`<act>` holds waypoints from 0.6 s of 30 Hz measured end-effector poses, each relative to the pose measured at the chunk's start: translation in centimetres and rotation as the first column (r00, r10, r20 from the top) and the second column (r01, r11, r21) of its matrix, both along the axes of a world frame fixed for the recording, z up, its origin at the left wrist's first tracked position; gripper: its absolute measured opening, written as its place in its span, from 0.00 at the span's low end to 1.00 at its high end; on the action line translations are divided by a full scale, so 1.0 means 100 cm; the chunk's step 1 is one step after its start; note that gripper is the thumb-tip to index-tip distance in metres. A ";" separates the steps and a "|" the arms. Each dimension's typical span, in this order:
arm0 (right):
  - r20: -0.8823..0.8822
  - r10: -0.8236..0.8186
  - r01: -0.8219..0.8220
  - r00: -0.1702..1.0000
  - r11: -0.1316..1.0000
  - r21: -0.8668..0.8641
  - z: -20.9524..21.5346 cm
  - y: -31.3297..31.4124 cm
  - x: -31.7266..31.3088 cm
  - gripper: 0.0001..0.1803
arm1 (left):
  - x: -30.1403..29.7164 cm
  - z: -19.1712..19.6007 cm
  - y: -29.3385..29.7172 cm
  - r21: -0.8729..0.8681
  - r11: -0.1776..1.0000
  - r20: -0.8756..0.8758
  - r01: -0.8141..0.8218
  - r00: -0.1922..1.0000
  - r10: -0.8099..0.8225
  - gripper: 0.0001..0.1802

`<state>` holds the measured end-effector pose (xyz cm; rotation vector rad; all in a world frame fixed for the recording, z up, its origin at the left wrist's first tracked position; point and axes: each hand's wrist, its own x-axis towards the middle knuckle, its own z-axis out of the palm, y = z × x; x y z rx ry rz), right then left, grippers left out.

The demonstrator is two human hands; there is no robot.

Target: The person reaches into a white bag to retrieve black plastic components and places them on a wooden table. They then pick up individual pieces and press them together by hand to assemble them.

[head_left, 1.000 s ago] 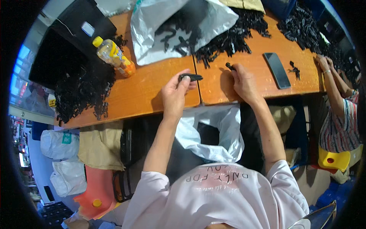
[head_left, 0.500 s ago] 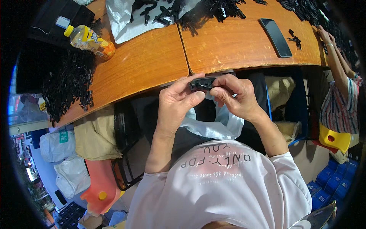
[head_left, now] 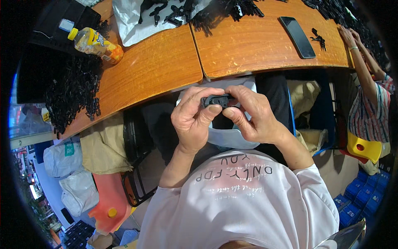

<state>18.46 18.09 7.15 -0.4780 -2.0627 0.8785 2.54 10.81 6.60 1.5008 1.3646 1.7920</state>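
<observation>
A small black plastic part (head_left: pixel 218 100) is held between both my hands, below the front edge of the orange wooden table (head_left: pixel 157 70) and above my lap. My left hand (head_left: pixel 195 118) pinches its left end with thumb and fingers. My right hand (head_left: pixel 253 116) grips its right end, thumb pressing from below. Under the hands lies a white plastic bag (head_left: pixel 226 137) in my lap. Most of the part is hidden by my fingers.
Heaps of black plastic parts lie at the table's left (head_left: pixel 72 95) and along its far edge (head_left: pixel 224 10). A yellow drink bottle (head_left: pixel 95 43) lies at the left, a dark phone (head_left: pixel 297 36) at the right. Another person's arm (head_left: pixel 360 62) reaches in at the right edge. Bags crowd the floor at the left.
Both hands left the tabletop with the black part and drew back to my lap. Since half a second ago they hold it in nearly the same place.
</observation>
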 end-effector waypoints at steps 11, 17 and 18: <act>0.014 -0.150 0.141 0.989 0.952 0.270 0.003 -0.007 0.002 0.10 | 0.000 -0.013 -0.003 0.027 0.879 0.726 0.476 0.595 -0.345 0.22; 0.035 -0.096 0.087 0.995 0.977 0.196 0.000 -0.010 0.004 0.15 | -0.002 -0.022 0.001 0.120 0.863 0.745 0.491 0.530 -0.405 0.15; 0.033 -0.092 0.084 0.995 0.978 0.189 -0.001 -0.009 0.003 0.16 | -0.002 -0.023 0.002 0.121 0.870 0.737 0.477 0.544 -0.401 0.14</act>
